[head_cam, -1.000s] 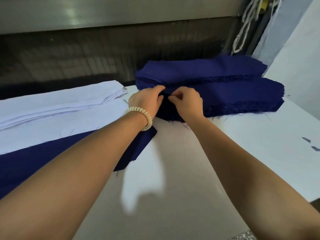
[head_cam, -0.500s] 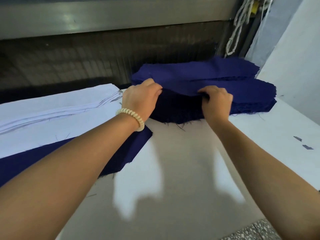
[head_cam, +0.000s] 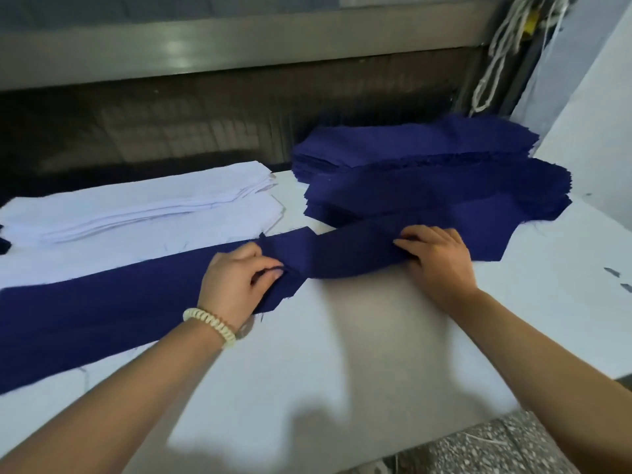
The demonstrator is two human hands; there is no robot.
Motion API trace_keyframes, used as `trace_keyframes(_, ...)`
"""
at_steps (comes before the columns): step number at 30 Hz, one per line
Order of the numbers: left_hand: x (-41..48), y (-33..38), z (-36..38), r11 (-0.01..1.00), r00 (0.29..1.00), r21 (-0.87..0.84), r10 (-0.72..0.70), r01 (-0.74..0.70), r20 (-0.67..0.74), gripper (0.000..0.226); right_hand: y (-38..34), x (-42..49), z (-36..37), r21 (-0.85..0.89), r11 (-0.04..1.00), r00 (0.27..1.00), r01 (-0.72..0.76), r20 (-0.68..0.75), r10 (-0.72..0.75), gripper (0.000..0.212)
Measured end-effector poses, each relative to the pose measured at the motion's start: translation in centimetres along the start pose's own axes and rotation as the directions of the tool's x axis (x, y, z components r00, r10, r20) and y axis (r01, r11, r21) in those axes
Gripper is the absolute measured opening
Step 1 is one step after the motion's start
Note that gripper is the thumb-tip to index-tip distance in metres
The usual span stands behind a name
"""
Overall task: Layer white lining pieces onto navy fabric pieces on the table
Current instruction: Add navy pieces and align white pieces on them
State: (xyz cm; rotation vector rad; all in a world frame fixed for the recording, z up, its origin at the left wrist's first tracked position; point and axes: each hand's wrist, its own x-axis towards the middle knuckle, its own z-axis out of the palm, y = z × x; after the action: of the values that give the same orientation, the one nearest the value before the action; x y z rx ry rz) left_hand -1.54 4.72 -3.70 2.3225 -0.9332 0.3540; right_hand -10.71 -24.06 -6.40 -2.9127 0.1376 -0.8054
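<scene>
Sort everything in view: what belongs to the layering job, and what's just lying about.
Job: held navy piece, gripped by left hand and right hand; navy stack; white lining stack; laid navy piece.
Lying about: white cords; small scraps.

table (head_cam: 342, 371): white flat top, fills the lower view, soft shadows across it
floor (head_cam: 513, 449): grey speckled stone, visible bottom right past the table edge
back: dark ribbed panel (head_cam: 171, 131) right behind the table, grey metal beam (head_cam: 307, 53) running across above it
right: pale wall (head_cam: 595, 107); white cords (head_cam: 492, 70) hang in the corner
light: bright glare spot on the beam
</scene>
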Motion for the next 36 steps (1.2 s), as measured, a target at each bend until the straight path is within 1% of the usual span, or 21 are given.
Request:
trace_keyframes(2,-1.6,-0.1,-0.7,0.999,0.999,-0.018,-0.036,0.037,0.016,0.012,-1.2,-0.5,-0.2,0.057,0.998,0.996,0.026,0.086,-0.03,0.036)
trace_keyframes(4,-3.2,-0.2,-1.4,0.991,0.991,-0.039,-0.128,0.129,0.037,0.018,-2.2,-1.2,-0.6,0.098,0.99,0.986,0.1,0.126,-0.112,0.035)
trace_keyframes(6,-4.9,-0.3,-2.4,0.969,0.971,-0.057,-0.237,0.239,0.043,0.032,-3.2,-2.1,-1.0,0.146,0.975,0.965,0.167,0.177,-0.192,0.033)
trace_keyframes(7,-5.7,-0.4,-2.9,0.957,0.959,-0.063,-0.283,0.284,0.032,0.035,-3.7,-2.5,-1.2,0.166,0.968,0.953,0.19,0.206,-0.223,0.032)
trace_keyframes(10,-7.8,-0.8,-4.2,0.938,0.938,-0.018,-0.346,0.345,-0.021,0.027,-5.0,-3.4,-1.8,0.212,0.947,0.923,0.241,0.251,-0.291,0.026)
trace_keyframes(12,-9.0,-1.2,-4.7,0.932,0.932,0.034,-0.358,0.36,-0.046,0.011,-5.9,-3.7,-2.1,0.251,0.93,0.905,0.268,0.266,-0.332,0.036)
trace_keyframes(14,-10.0,-1.4,-5.1,0.92,0.924,0.088,-0.38,0.383,-0.046,0.01,-6.5,-3.8,-2.3,0.288,0.918,0.9,0.274,0.261,-0.35,0.043)
trace_keyframes(16,-11.1,-1.9,-5.9,0.9,0.909,0.128,-0.412,0.416,-0.058,0.013,-7.2,-3.6,-2.4,0.298,0.917,0.911,0.264,0.236,-0.339,0.04)
trace_keyframes(18,-12.1,-2.6,-6.8,0.87,0.888,0.178,-0.453,0.459,-0.076,0.014,-7.8,-3.3,-2.3,0.288,0.923,0.923,0.257,0.211,-0.322,0.029)
trace_keyframes(20,-13.0,-3.6,-7.5,0.828,0.86,0.236,-0.502,0.508,-0.091,0.017,-8.2,-3.1,-1.9,0.278,0.927,0.925,0.25,0.213,-0.314,0.023)
trace_keyframes(23,-14.2,-4.1,-8.0,0.746,0.791,0.271,-0.598,0.608,-0.13,0.031,-8.8,-2.9,-1.5,0.263,0.933,0.923,0.247,0.23,-0.31,0.022)
trace_keyframes(24,-14.5,-4.0,-8.0,0.736,0.785,0.277,-0.602,0.617,-0.15,0.037,-9.0,-2.9,-1.4,0.255,0.933,0.923,0.253,0.227,-0.312,0.021)
trace_keyframes(26,-14.9,-3.9,-8.0,0.745,0.809,0.32,-0.568,0.585,-0.154,0.044,-9.5,-2.8,-1.1,0.246,0.935,0.924,0.255,0.221,-0.311,0.019)
trace_keyframes(28,-14.8,-3.8,-8.0,0.753,0.832,0.373,-0.542,0.542,-0.115,0.038,-10.0,-2.5,-0.7,0.242,0.941,0.93,0.237,0.224,-0.291,0.017)
trace_keyframes(30,-14.5,-4.0,-7.9,0.745,0.824,0.381,-0.559,0.547,-0.09,0.031,-10.4,-1.9,-0.4,0.243,0.949,0.937,0.202,0.234,-0.259,0.016)
trace_keyframes(33,-13.9,-4.2,-8.0,0.739,0.808,0.348,-0.579,0.577,-0.109,0.023,-11.4,-0.6,0.2,0.267,0.952,0.954,0.149,0.213,-0.209,0.016)
trace_keyframes(36,-13.0,-4.6,-8.3,0.723,0.806,0.383,-0.582,0.575,-0.11,0.024,-12.7,1.3,1.2,0.299,0.951,0.96,0.075,0.235,-0.15,0.024)
